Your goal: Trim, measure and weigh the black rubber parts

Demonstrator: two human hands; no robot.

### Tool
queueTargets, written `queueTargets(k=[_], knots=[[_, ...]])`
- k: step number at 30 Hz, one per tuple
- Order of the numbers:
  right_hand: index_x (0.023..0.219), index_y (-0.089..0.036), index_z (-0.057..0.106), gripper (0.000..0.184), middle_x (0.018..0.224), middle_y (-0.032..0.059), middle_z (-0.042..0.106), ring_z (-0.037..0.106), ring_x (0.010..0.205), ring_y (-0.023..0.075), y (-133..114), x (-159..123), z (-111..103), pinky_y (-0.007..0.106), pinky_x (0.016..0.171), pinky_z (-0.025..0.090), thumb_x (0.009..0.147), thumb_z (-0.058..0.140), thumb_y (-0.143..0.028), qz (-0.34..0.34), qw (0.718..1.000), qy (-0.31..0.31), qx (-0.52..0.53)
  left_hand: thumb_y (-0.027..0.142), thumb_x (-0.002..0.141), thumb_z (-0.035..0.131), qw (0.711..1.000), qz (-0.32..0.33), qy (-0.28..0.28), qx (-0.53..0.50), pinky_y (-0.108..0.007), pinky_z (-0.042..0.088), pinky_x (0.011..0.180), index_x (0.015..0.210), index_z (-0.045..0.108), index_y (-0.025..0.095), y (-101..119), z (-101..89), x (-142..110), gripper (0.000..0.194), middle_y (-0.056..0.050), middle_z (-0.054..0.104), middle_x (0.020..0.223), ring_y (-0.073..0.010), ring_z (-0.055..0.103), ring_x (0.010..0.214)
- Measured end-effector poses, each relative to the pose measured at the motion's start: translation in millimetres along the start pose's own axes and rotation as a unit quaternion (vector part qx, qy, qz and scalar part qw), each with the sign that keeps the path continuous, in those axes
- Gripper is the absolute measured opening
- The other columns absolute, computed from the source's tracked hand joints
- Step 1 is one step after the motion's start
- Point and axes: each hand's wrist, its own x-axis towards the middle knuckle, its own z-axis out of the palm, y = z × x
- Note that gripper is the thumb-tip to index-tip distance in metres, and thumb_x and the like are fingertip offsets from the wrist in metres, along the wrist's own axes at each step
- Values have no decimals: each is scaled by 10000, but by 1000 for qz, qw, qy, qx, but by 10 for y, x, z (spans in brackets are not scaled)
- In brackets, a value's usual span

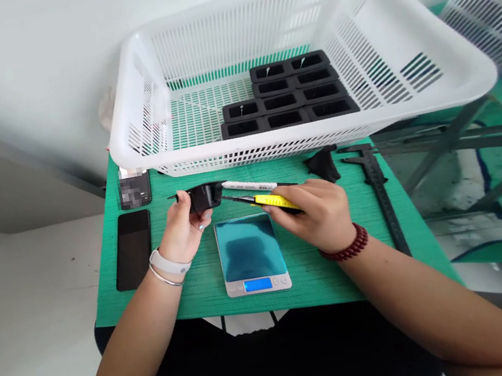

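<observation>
My left hand grips a small black box-shaped part, thumb on its near side and fingertips beneath. In my right hand is a yellow and black utility knife, its blade pointing left at the part's right edge. Whether the blade touches the part I cannot tell. Just below the two hands lies a digital scale with a shiny blue-green plate and a lit blue display. A white marker pen rests on the table behind the knife.
Behind my hands stands a large white plastic basket holding several black box-shaped parts. Left on the green table are a phone and a dark device. A caliper and black scrap lie right.
</observation>
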Motion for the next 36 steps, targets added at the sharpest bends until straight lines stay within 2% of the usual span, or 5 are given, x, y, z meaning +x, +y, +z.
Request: queueTargets(k=[3, 9, 18, 28, 36], knots=[[827, -164, 673, 148, 593, -4, 662, 487, 472, 95, 4, -10, -2, 251, 502, 364, 848, 637, -307, 10, 1000, 6, 0, 655, 640, 709, 1000, -9, 0, -12, -150, 366, 391, 742, 613, 127, 5, 12, 6, 546, -3, 579, 625, -55, 521, 497], [825, -155, 658, 149, 601, -6, 661, 478, 471, 94, -3, 0, -18, 257, 508, 371, 842, 657, -303, -25, 999, -8, 43, 615, 873, 464, 994, -89, 10, -67, -134, 392, 395, 844, 647, 94, 60, 76, 5, 554, -42, 603, 663, -58, 542, 504], [919, -181, 682, 193, 725, 22, 710, 565, 585, 118, 28, -24, 13, 276, 568, 384, 878, 615, -357, -52, 998, -8, 16, 557, 924, 422, 959, -236, -122, -95, -106, 345, 374, 912, 692, 40, 45, 24, -2, 583, -30, 498, 603, -23, 404, 441], [977, -170, 682, 210, 754, 29, 718, 591, 607, 125, 37, -49, 19, 282, 560, 400, 870, 624, -341, -44, 998, 17, 31, 484, 960, 405, 953, -257, -125, -98, -97, 326, 363, 901, 685, 36, 78, 19, -31, 531, -45, 511, 645, -17, 380, 435], [923, -201, 687, 177, 719, 24, 720, 580, 565, 124, 31, -46, -9, 278, 563, 417, 875, 607, -351, -17, 1000, -7, 13, 476, 961, 407, 953, -256, -126, -101, -99, 328, 361, 872, 685, 61, 67, 22, -35, 507, -30, 493, 640, -15, 365, 424]])
